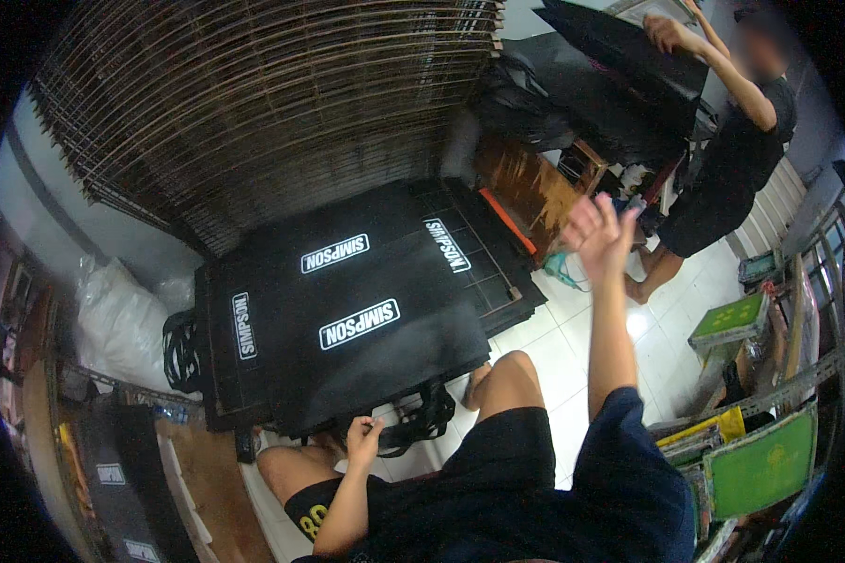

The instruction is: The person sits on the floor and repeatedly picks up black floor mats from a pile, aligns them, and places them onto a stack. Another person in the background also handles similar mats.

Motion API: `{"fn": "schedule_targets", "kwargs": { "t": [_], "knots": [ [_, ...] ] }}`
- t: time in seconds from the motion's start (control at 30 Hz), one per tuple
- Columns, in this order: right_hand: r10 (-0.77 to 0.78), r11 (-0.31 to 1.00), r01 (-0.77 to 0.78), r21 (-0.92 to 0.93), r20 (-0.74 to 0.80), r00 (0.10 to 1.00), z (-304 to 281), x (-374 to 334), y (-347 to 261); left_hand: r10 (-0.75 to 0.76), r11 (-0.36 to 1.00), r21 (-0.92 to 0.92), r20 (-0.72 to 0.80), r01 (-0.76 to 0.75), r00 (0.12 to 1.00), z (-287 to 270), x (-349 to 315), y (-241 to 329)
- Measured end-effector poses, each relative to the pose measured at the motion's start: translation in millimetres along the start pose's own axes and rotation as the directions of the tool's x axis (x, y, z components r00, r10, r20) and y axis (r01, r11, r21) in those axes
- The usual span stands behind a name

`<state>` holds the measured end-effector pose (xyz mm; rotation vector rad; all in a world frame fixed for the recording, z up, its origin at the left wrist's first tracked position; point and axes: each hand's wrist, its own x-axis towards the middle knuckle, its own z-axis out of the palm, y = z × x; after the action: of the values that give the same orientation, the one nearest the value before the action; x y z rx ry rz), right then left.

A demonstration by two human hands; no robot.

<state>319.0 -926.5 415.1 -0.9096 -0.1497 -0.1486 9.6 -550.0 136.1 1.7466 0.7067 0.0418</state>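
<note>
Flat black fabric bags [404, 361] with white printed badges lie stacked in front of me, their loop handles [432, 413] hanging over the near side. At the near edge of the stack is my left hand [364, 441], its fingers curled and pinched together; what they hold, if anything, is hidden. My right hand [599, 239] is raised to the right of the stack, its fingers spread and slightly blurred, with nothing in them. Under the top bags, a wire rack [493, 272] sticks out at the right.
A tall bank of wire drying racks [282, 103] rises behind the stack. At the upper right, another person [723, 178] holds up a black sheet [629, 84]. Green-faced screen frames [760, 464] stand at the right. Clear plastic bags [117, 319] sit at the left.
</note>
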Motion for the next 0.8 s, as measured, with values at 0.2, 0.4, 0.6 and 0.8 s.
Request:
{"fn": "schedule_targets", "kwargs": {
  "t": [0.2, 0.4, 0.6, 0.8],
  "knots": [
    [-0.142, 0.831, 0.118, 0.543, 0.001, 0.990, 40.1, 68.7, -96.8, 0.044, 0.997, -0.060, 0.095, -0.039, 0.995, 13.6, -2.1, 0.5],
    [0.183, 0.759, -0.002, 0.651, -0.211, 0.960, 54.1, 74.8, -95.1, -0.046, 0.999, 0.004, 0.114, 0.046, 0.992, 14.4, -20.7, 31.7],
    [0.232, 0.805, -0.012, 0.593, -0.296, 0.927, 7.8, 128.3, -76.9, -0.050, 0.995, 0.096, 0.175, 0.034, 0.983, 13.7, -27.5, 26.3],
    [-0.046, 0.994, 0.077, 0.082, -0.332, 0.942, 1.8, 103.4, -113.7, 0.004, 0.997, -0.074, 0.371, 0.025, 0.929, 59.1, -14.9, 76.5]
  ]
}}
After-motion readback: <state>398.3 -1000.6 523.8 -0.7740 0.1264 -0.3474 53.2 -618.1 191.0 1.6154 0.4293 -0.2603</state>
